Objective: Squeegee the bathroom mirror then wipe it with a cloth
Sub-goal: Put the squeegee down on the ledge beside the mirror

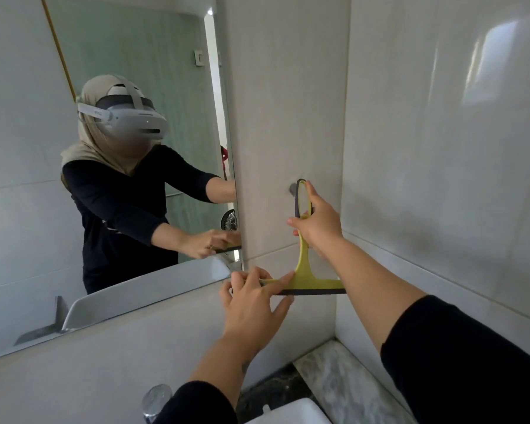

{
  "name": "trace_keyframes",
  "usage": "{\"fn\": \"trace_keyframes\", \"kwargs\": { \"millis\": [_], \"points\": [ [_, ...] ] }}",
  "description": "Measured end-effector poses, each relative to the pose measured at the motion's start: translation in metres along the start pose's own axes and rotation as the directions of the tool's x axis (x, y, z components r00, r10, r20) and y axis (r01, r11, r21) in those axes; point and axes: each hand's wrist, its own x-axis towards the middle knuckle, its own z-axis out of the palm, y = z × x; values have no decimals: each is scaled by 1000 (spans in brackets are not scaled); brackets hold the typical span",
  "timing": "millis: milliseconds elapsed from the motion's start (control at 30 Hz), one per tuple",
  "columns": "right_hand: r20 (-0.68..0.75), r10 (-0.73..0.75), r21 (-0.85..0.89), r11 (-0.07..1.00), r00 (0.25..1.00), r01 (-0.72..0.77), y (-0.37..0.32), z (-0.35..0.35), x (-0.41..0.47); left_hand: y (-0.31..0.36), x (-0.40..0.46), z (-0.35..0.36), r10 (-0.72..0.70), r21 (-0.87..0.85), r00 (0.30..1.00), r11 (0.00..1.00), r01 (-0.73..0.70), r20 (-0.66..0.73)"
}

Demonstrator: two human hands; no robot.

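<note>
The squeegee [303, 264] hangs on the wall hook [292, 189], just beside the mirror's [28, 148] right edge. Right hand [317, 228] grips its handle; left hand [251, 298] pinches the blade. It seems light and stiff; hold the handle.

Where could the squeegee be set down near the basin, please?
The marble counter between the basin and the tiled wall is bare. Around the tap it is crowded by the left forearm. Both hands hold the squeegee.
</note>
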Motion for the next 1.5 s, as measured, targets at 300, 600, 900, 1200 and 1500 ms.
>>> {"fn": "trace_keyframes", "kwargs": {
  "millis": [300, 600, 900, 1200, 1500],
  "points": [
    [24, -59, -44, 997, 998, 60, 40, 19, 23, -1, 24, 42, -33, 96, 964, 995, 8, 262],
    [29, -141, -157, 977, 990, 144, 52, 17, 16, -1, 37, 66, -32, 62, 942, 998, 12, 335],
    [392, 191, -532, 845, 900, 52, 47, 3, -37, -21, 18, 20, -66, -34, 897, 995, 90, 436],
    [619, 17, -456, 822, 785, 341, -52, 35, -93, -64, -30, -92, -185, -17, 912, 979, 205, 366],
    [820, -129, -292, 744, 558, 601, -152, 120, -164, -145, -115, -211, -471, 40, 866, 881, 471, 171]
  ]
}}
